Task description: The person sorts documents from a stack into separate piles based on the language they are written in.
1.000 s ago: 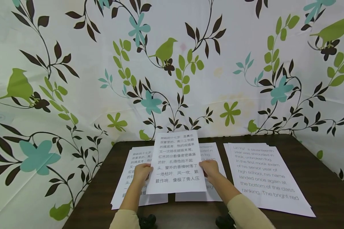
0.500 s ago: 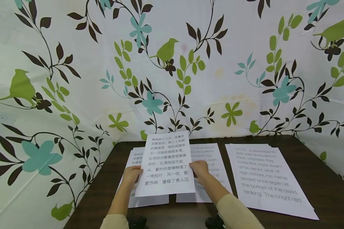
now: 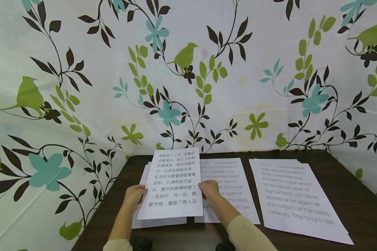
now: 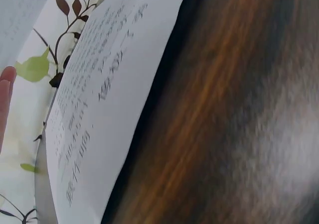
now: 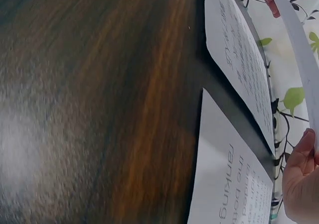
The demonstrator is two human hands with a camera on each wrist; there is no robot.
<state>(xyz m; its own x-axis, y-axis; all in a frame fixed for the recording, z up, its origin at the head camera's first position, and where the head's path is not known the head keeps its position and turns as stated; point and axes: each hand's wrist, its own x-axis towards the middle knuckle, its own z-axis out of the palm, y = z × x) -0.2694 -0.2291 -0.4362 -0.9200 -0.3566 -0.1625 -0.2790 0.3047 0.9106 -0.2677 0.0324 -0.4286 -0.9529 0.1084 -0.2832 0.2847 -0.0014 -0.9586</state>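
Observation:
Both hands hold up a white sheet of paper [image 3: 174, 184] printed with Chinese text, tilted toward the head camera. My left hand [image 3: 134, 196] pinches its left edge; my right hand [image 3: 209, 191] grips the right edge, thumb in front. Below lies a left pile of printed paper [image 3: 163, 223], mostly covered by the raised sheet in the head view. From the right wrist, the raised sheet [image 5: 299, 50] appears edge-on and apart from the left pile [image 5: 239, 59]. A fingertip [image 4: 6, 94] shows at the left wrist view's edge.
Sheets with English text [image 3: 229, 188] lie in the middle, partly behind my right forearm. A slightly fanned stack of English pages [image 3: 296, 195] lies at the right. All rest on a dark wooden table [image 3: 342, 181] against a wall covering [image 3: 238, 87] patterned with leaves and birds.
My two hands have carried the Chinese sheet leftward and slightly down, from between the left and middle papers to over the left pile. More of the middle English page now shows.

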